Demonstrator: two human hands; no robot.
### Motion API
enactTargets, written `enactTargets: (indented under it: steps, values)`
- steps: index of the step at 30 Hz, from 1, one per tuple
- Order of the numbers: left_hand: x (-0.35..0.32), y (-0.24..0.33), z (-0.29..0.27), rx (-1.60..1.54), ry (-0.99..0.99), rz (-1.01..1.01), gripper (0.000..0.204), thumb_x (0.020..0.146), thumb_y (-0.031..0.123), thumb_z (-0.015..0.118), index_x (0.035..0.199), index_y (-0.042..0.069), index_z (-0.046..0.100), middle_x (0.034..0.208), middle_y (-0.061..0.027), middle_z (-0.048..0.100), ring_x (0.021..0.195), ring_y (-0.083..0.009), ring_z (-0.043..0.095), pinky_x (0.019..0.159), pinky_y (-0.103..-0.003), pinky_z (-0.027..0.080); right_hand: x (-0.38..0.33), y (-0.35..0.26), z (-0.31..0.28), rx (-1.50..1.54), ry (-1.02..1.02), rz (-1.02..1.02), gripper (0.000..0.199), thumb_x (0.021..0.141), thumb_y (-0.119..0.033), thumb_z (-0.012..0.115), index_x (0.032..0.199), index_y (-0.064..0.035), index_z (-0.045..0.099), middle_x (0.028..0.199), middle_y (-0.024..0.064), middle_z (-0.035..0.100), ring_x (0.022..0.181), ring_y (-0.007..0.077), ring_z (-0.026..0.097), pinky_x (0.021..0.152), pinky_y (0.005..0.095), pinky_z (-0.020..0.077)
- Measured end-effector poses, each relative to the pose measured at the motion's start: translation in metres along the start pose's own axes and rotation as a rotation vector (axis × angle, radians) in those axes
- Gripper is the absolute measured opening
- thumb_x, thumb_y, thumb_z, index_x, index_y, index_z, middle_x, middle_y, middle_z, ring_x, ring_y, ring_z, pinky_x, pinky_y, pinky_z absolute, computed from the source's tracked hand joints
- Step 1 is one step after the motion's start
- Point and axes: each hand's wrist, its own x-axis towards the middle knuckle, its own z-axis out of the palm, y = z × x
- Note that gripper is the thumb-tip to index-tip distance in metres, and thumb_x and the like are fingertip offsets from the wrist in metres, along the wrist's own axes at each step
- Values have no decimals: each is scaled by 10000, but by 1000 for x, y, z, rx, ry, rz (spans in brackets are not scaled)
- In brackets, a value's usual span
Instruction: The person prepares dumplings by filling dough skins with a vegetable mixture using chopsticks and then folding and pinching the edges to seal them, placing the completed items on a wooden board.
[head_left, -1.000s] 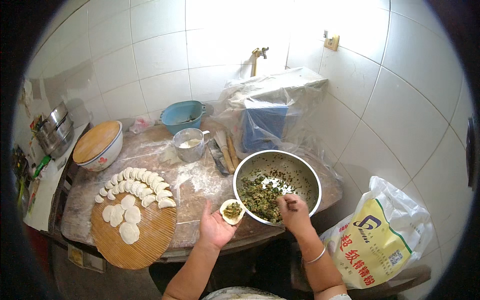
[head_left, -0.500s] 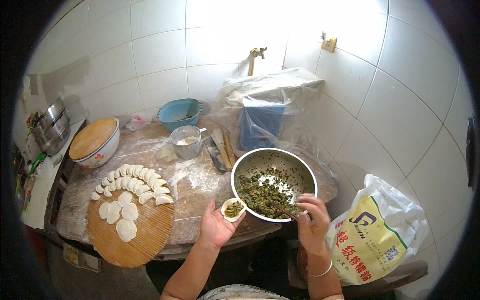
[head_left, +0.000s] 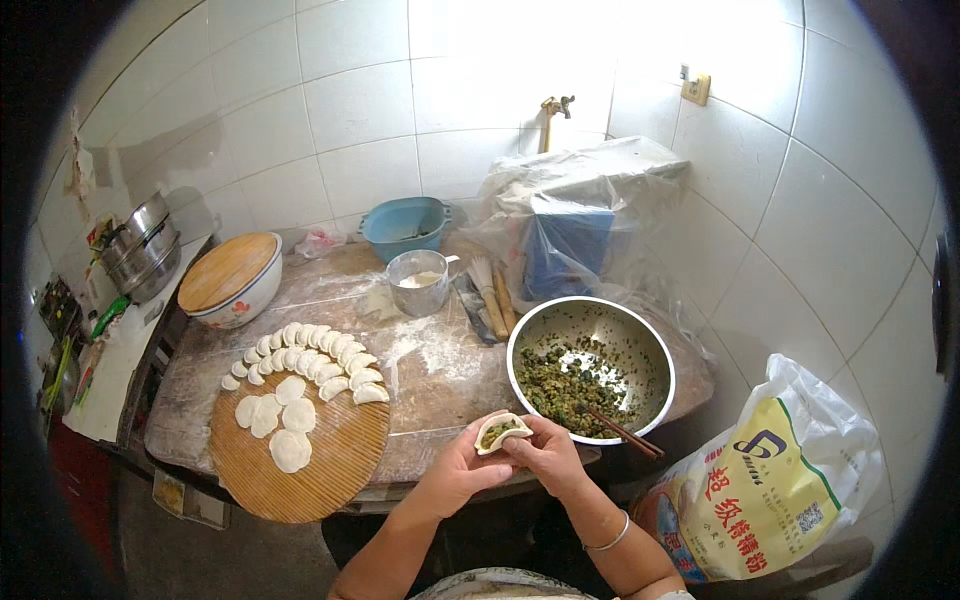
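Note:
Between my two hands is a round dumpling wrapper with green filling on it, its edges curling upward. My left hand cups it from the left and below. The fingers of my right hand grip its right edge. Just beyond stands a steel bowl of chopped green filling. Chopsticks lean in the bowl, their ends over its near right rim. To the left, a round wooden board bears several flat wrappers and rows of folded dumplings.
On the floury table stand a flour cup, a teal basin and a white bowl with a wooden lid. Brushes lie behind the steel bowl. Plastic sheeting covers a blue box. A flour sack stands at right.
My right hand has let go of the chopsticks, now resting in the bowl, and moved left to the wrapper. The wrapper's edges have begun to fold up. The whole view has shifted slightly.

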Motion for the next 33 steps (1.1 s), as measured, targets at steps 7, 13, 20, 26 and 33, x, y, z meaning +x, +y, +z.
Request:
enactTargets:
  steps: [7, 13, 20, 26, 33]
  values:
    - [-5, -2, 5, 190, 144, 56, 411, 877, 88, 610, 1255, 1, 475, 1045, -68, 608, 846, -130, 630, 743, -251, 528, -21, -12, 6, -105, 38, -232, 213, 890, -131, 617, 1036, 23, 607, 884, 32, 618, 743, 78, 559, 647, 223, 470]
    - [-9, -8, -3, -78, 132, 117, 406, 834, 53, 649, 1209, -15, 509, 1046, -93, 626, 837, -135, 628, 716, -252, 542, -31, -21, 16, -33, 111, -301, 181, 854, -50, 638, 1005, 47, 616, 871, 59, 629, 779, 94, 595, 670, 223, 488]
    - [-9, -2, 11, -90, 229, 108, 460, 760, 156, 746, 1133, -28, 551, 940, -107, 651, 728, -141, 636, 610, -251, 553, -31, -13, 10, -258, 190, -511, 127, 835, -17, 634, 953, 31, 634, 834, 94, 644, 726, 147, 619, 624, 249, 489]
    - [-13, -1, 9, -71, 205, 79, 399, 816, 79, 680, 1170, -29, 533, 1007, -106, 641, 775, -132, 640, 657, -242, 553, -31, -24, 10, -658, 255, -741, 102, 822, -26, 631, 917, 9, 627, 812, 137, 634, 699, 259, 627, 606, 310, 501]
    - [-13, -3, 12, -110, 217, 87, 367, 821, 69, 669, 1154, -28, 547, 991, -99, 643, 763, -130, 639, 635, -237, 548, -30, -21, 10, -681, 274, -800, 139, 823, -28, 627, 957, 9, 627, 843, 145, 630, 738, 279, 635, 637, 327, 515]
